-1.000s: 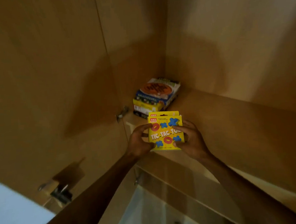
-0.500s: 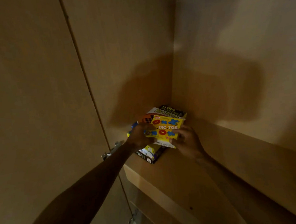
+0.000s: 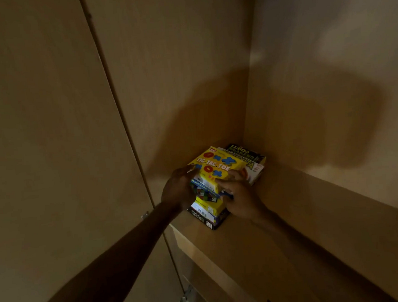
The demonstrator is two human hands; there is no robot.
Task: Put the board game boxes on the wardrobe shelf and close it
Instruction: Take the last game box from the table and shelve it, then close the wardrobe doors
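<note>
Centre-right of frame: yellow Tic Tac Toe box point(image 3: 217, 165) lies atop a stack of game boxes point(image 3: 208, 209) in the back corner of the wardrobe shelf point(image 3: 282, 251). Left hand point(image 3: 178, 191) and right hand point(image 3: 240, 196) clasp its near edges, fingers curled; fingertips partly hidden. Lower box titles too dim to read. Door point(image 3: 51, 137) open, frame left.
</note>
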